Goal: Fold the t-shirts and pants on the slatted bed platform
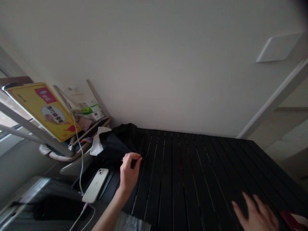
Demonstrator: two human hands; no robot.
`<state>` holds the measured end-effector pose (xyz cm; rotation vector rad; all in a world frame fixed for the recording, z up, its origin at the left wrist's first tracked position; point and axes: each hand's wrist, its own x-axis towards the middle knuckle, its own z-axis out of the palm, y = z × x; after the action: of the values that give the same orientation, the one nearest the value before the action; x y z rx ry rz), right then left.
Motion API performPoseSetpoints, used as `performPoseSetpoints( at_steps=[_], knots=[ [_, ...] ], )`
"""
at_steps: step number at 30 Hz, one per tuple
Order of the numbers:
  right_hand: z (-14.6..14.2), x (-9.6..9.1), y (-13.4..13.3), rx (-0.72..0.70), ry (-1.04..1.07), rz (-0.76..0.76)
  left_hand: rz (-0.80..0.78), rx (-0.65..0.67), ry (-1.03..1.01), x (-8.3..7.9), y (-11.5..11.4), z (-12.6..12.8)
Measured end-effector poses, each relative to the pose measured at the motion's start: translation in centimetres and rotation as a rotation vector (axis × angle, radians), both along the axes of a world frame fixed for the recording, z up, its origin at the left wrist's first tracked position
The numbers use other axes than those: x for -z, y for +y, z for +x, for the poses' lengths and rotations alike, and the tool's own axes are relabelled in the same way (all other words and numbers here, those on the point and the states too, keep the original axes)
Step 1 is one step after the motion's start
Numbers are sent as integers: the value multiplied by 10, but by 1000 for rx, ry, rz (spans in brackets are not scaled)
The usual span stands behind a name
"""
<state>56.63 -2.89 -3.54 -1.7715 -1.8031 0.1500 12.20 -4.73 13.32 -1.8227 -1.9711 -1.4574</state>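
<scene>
The left hand point(129, 170) is narrowed to a pinch at the edge of a black cloth point(115, 144), fingertips curled on a dark fold, though the exact grip is partly hidden by the fingers. The cloth lies bunched at the far left corner of a black slatted table point(185, 179), against the wall, with a white fabric piece point(98, 141) showing at its end. The right hand point(256, 215) is at the bottom edge of the view, fingers spread wide, holding nothing visible, hovering over or just touching the slats. A red-and-white packet point(293, 220) sits just beside it at the frame edge. Near the left wrist, a white smartphone point(95, 185) lies on the table edge, with a white charging cable point(81, 154) running up from it. A crumpled clear plastic bag point(130, 223) shows under the left forearm. Beyond the cloth, a tilted shelf rack point(92, 130) holds small printed cardboard boxes point(89, 110), and a yellow printed board point(43, 112) leans at its side. What else the rack holds is hard to tell. A dark case point(48, 202) fills the lower left corner, contents not visible
</scene>
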Motion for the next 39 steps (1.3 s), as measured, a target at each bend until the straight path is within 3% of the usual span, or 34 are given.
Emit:
performPoseSetpoints(
  at_steps=[3, 5, 7, 9, 12, 14, 16, 19, 21, 23, 25, 27, 30, 33, 36, 38, 39],
  knots=[
    [-60, -5, 8, -59, 95, -63, -77, 433, -19, -19, -26, 70],
    [-94, -13, 10, -169, 193, -81, -258, 688, -27, -23, -36, 102],
    [-113, -20, 10, -222, 236, -38, -418, 759, -58, -15, -39, 117],
    [-118, -23, 10, -229, 235, 4, -511, 623, -95, 9, -37, 115],
    [-113, -18, 13, -244, 197, 9, -612, 274, -87, 59, -27, 96],
    [-111, -11, 18, -228, 131, -25, -722, 115, -55, 91, -20, 83],
    [-114, -2, 24, -138, 38, -109, -807, 55, -13, 115, -16, 78],
    [-121, 10, 33, -1, -41, -307, -898, 64, 51, 136, -14, 81],
    [-123, 11, 35, -10, 10, -352, -940, 97, 87, 144, -16, 86],
    [-122, 2, 35, -96, 175, -293, -919, 116, 93, 147, -17, 89],
    [-120, -20, 31, -229, 406, -240, -822, 125, 21, 145, -17, 91],
    [-118, -53, 26, -399, 623, -292, -651, 147, -118, 133, -15, 89],
    [-114, -109, 18, -687, 904, -437, -388, 161, -340, 101, -8, 82],
    [-107, -150, 14, -874, 1110, -466, -304, 177, -541, 64, -1, 71],
    [-101, -159, 16, -1095, 1265, -485, -352, 322, -648, 39, 2, 67],
    [-102, -150, 18, -1278, 1348, -467, -405, 459, -643, 30, 1, 73],
    [-104, -144, 20, -1293, 1394, -435, -439, 541, -629, 26, 0, 78]
  ],
)
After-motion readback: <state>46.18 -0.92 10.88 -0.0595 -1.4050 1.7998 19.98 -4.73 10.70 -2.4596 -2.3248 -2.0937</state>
